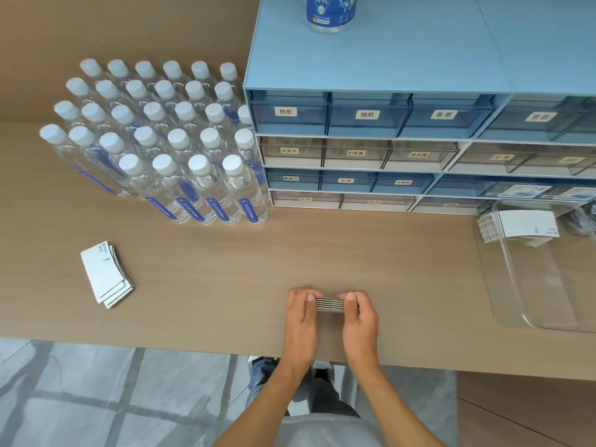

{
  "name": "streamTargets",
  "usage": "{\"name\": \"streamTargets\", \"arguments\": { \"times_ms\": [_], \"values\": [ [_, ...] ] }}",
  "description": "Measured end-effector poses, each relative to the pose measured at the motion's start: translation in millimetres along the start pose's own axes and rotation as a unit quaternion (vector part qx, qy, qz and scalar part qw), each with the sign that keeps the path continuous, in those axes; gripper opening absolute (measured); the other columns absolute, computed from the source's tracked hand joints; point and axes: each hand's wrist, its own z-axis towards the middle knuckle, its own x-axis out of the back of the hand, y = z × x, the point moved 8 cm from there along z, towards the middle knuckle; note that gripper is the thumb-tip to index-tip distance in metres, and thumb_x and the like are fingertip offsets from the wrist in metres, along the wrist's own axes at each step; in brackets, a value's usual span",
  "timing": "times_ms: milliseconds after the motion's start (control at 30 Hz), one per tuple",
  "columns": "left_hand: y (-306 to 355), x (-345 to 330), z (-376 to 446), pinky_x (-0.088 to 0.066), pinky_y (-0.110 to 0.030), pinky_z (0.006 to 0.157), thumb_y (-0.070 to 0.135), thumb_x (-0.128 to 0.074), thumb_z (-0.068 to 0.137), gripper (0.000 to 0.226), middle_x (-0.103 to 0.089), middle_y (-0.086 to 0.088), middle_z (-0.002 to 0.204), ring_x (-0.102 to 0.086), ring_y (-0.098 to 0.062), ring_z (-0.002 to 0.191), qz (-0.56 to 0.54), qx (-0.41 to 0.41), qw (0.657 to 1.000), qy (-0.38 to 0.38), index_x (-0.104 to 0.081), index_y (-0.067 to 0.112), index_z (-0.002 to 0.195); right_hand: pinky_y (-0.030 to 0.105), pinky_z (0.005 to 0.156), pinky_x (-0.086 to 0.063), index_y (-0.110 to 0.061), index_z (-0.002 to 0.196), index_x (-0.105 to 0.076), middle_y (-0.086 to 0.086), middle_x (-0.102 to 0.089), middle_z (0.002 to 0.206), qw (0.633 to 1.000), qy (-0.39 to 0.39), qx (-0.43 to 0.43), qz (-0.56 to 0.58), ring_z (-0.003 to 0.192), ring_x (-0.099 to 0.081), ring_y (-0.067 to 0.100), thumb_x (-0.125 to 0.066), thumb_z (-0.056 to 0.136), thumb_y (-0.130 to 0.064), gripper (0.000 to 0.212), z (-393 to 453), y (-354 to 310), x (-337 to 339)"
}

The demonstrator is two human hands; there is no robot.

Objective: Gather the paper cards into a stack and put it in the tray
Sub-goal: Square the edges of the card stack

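A small stack of paper cards (329, 304) stands on edge on the tan table, pinched between both my hands. My left hand (300, 321) grips its left end and my right hand (359, 321) grips its right end. A second loose pile of white cards (104, 274) lies fanned flat on the table at the left. The clear plastic tray (516, 304) sits at the right edge of the table. More white cards (519, 225) lie in the tray's far end.
Several rows of capped water bottles (167, 140) stand at the back left. A blue and white drawer cabinet (387, 150) fills the back right, with a blue-labelled bottle (332, 12) on top. The table's front edge (161, 341) runs just below my wrists.
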Motion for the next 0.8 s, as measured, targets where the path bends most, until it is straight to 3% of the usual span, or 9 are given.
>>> {"name": "streamTargets", "arguments": {
  "times_ms": [133, 300, 433, 567, 667, 800],
  "values": [
    [-0.5, 0.7, 1.2, -0.036, -0.002, 0.090, 0.023, -0.036, 0.107, 0.028, -0.054, 0.002, 0.110, -0.053, 0.007, 0.104, 0.021, -0.004, 0.999, -0.030, -0.061, 0.031, 0.100, 0.011, 0.070, -0.043, -0.015, 0.088, -0.060, 0.001, -0.064, 0.084, 0.999, -0.020, 0.001, -0.030, 0.079, -0.058, 0.007, -0.039, 0.104, -0.022, 0.028, 1.0, 2.5, -0.9],
    [-3.6, -1.1, -1.5, -0.034, 0.002, 0.090, 0.053, -0.050, 0.092, 0.035, -0.048, 0.008, 0.116, -0.049, 0.009, 0.112, 0.092, -0.007, 0.992, -0.087, -0.059, 0.026, 0.112, 0.027, 0.076, -0.046, -0.012, 0.090, -0.059, 0.003, -0.063, 0.087, 0.997, -0.043, 0.016, -0.059, 0.084, -0.059, 0.016, -0.038, 0.104, -0.024, 0.029, 0.0, -0.8, 0.0],
    [-3.0, -0.7, -1.2, -0.039, -0.006, 0.095, 0.015, -0.060, 0.095, 0.024, -0.046, 0.005, 0.117, -0.047, 0.009, 0.110, 0.128, -0.016, 0.987, -0.099, -0.057, 0.016, 0.118, 0.026, 0.072, -0.045, -0.013, 0.089, -0.058, 0.004, -0.061, 0.086, 0.994, -0.076, 0.024, -0.075, 0.081, -0.057, 0.014, -0.041, 0.103, -0.024, 0.025, 0.8, -3.3, 1.9],
    [5.3, 0.5, -1.7, -0.039, -0.005, 0.092, -0.002, -0.054, 0.096, 0.020, -0.047, -0.003, 0.113, -0.051, -0.004, 0.107, 0.135, -0.020, 0.987, -0.082, -0.058, 0.006, 0.114, 0.008, 0.075, -0.039, -0.025, 0.094, -0.056, -0.007, -0.060, 0.095, 0.983, -0.136, 0.047, -0.112, 0.090, -0.056, -0.001, -0.060, 0.095, -0.025, 0.004, 1.8, -5.6, -0.5],
    [8.8, 1.1, -0.9, -0.039, -0.003, 0.090, -0.007, -0.052, 0.095, 0.021, -0.048, -0.008, 0.111, -0.053, -0.012, 0.103, 0.147, -0.015, 0.986, -0.074, -0.059, 0.000, 0.113, 0.003, 0.079, -0.037, -0.027, 0.102, -0.053, -0.012, -0.055, 0.102, 0.971, -0.177, 0.056, -0.151, 0.098, -0.052, -0.008, -0.067, 0.088, -0.016, 0.023, 2.1, -4.7, -0.3],
    [11.2, 1.4, -0.9, -0.041, -0.005, 0.086, -0.011, -0.050, 0.094, 0.023, -0.050, -0.012, 0.112, -0.052, -0.013, 0.096, 0.159, -0.021, 0.985, -0.066, -0.060, -0.002, 0.113, 0.006, 0.078, -0.038, -0.027, 0.098, -0.054, -0.004, -0.057, 0.099, 0.964, -0.201, 0.064, -0.160, 0.093, -0.054, -0.002, -0.058, 0.087, 0.004, 0.033, 4.4, -10.1, 0.2]
  ]
}}
